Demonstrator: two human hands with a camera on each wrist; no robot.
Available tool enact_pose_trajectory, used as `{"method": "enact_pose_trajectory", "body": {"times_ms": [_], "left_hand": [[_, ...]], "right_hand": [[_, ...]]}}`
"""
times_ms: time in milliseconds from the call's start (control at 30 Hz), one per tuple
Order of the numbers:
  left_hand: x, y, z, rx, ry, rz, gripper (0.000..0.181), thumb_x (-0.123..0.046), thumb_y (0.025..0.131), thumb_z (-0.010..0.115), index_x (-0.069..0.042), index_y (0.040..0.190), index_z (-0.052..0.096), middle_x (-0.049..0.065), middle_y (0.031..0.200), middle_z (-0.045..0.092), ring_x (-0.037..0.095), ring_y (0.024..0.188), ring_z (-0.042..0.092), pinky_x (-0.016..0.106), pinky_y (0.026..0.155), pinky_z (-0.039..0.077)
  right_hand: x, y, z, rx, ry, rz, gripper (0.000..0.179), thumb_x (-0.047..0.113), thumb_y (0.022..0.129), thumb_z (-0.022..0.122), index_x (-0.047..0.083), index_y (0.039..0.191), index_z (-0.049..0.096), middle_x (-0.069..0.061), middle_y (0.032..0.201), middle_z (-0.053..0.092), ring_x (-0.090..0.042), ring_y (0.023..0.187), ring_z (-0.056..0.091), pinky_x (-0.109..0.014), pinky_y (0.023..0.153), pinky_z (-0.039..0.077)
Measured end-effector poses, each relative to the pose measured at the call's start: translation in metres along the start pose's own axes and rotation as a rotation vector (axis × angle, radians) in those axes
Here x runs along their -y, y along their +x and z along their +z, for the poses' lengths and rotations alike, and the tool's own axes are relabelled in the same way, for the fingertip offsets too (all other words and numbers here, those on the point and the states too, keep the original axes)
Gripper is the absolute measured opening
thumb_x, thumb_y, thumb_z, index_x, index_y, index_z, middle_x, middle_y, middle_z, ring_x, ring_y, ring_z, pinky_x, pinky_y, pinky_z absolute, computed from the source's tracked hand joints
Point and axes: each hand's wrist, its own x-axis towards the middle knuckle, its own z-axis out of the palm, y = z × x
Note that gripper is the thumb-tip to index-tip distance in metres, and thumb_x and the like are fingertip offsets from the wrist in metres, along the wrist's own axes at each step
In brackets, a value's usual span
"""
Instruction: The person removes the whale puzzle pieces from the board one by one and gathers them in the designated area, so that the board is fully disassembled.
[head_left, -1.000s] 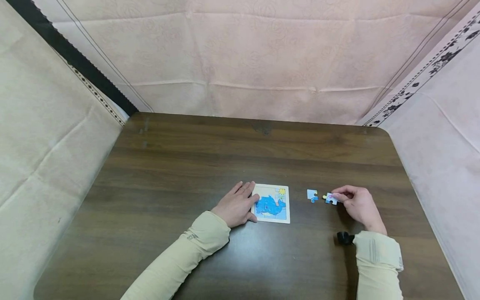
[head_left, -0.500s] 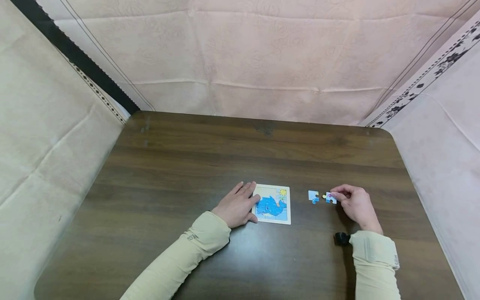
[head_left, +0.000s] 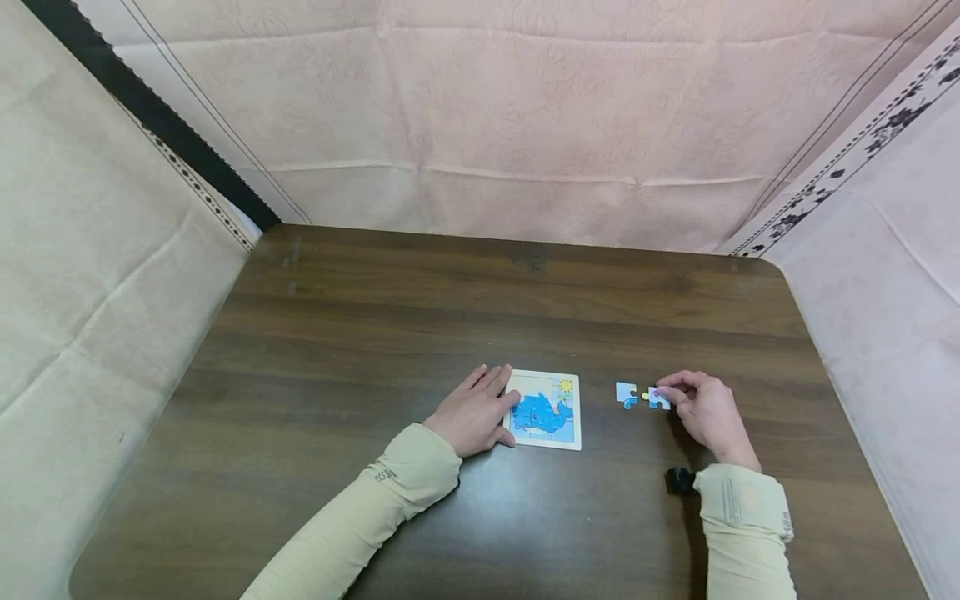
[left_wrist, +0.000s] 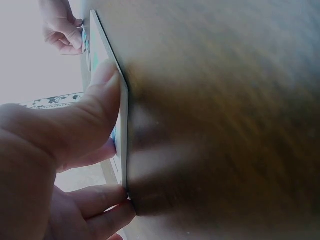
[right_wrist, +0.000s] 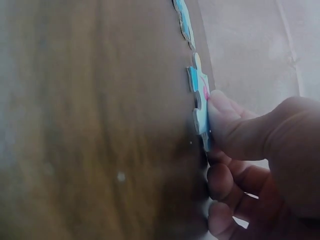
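Firstly, the surface (head_left: 390, 325): brown wood grain, rounded far corners, a darker scuff close to the far edge, a pale sheen at the near side. Room: pinkish back cloth (head_left: 487, 125) beyond the far edge; cream left cloth (head_left: 112, 300) with a black band (head_left: 150, 121) along its top; white right cloth (head_left: 885, 283) edged with a black floral border (head_left: 832, 175).

Item, left hand (head_left: 471, 414): laid over the left side of the puzzle board (head_left: 577, 417), fingers extended and gripping nothing, thumb against the near-left part of its rim. Board: flat on the surface, pale frame, blue whale, yellow sun at upper right.

Item, right hand (head_left: 707, 410): to the right of the board and apart from it, pinching the jigsaw piece (head_left: 656, 397), which is pale blue with a pink mark; thumb on its face, other fingers bent behind. Whether this piece touches the surface cannot be told. Just left of it, the loose piece (head_left: 624, 392), light blue, between board and pinched piece. Both sleeves (head_left: 367, 504) pale; black device (head_left: 680, 481) at the right cuff.

Differences from the earlier frames: right hand and pinched piece sit slightly farther left, the gap to the loose piece narrower; left hand and board keep their places.
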Motion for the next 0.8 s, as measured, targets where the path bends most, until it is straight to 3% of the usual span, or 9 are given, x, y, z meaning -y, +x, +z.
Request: {"method": "enact_pose_trajectory", "body": {"times_ms": [800], "left_hand": [[-0.0006,-0.0002,-0.0001,0.012,0.003,-0.005,0.064,-0.054,0.091,0.059,-0.017,0.142,0.049,0.016,0.157,0.026,0.027,0.146,0.023,0.042,0.119,0.012]], "right_hand": [[0.0011,0.0004,0.0019,-0.008,-0.017,0.013,0.009,0.013,0.094,0.065,0.008,0.095,0.072,-0.014,0.092,0.061,-0.023,0.07,0.05,-0.031,0.058,0.041]]}}
